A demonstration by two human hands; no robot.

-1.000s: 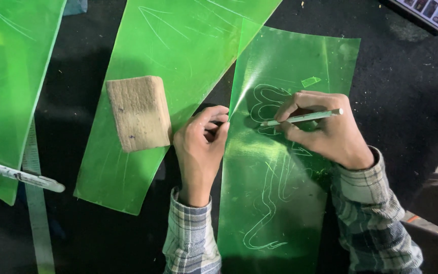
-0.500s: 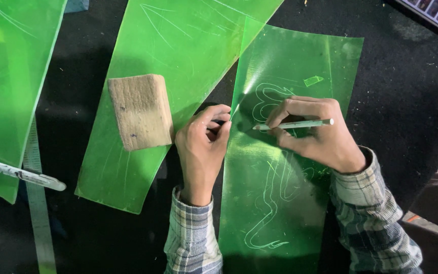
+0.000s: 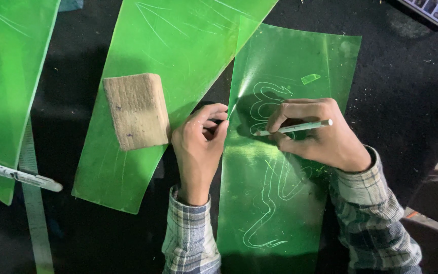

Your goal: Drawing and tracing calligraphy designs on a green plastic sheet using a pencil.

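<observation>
My right hand [image 3: 318, 137] grips a thin pale cutting pen [image 3: 294, 127], its tip resting on a glossy green sheet [image 3: 300, 61] with a curling outline scratched into it. My left hand [image 3: 198, 147] presses down on that sheet's left edge, fingers curled at the edge. A small loose green scrap [image 3: 310, 78] lies on the sheet above my right hand. The scratched line runs down the sheet toward my sleeves.
A tan block [image 3: 137, 110] sits on a second green sheet [image 3: 178, 45] to the left. A third green sheet [image 3: 6, 76], a white pen [image 3: 19, 175] and a strip-like ruler [image 3: 35, 218] lie at far left on the black surface. A device corner [image 3: 432, 10] shows top right.
My right hand and the pen have shifted slightly left and down along the scratched outline. My left hand stays on the sheet's edge.
</observation>
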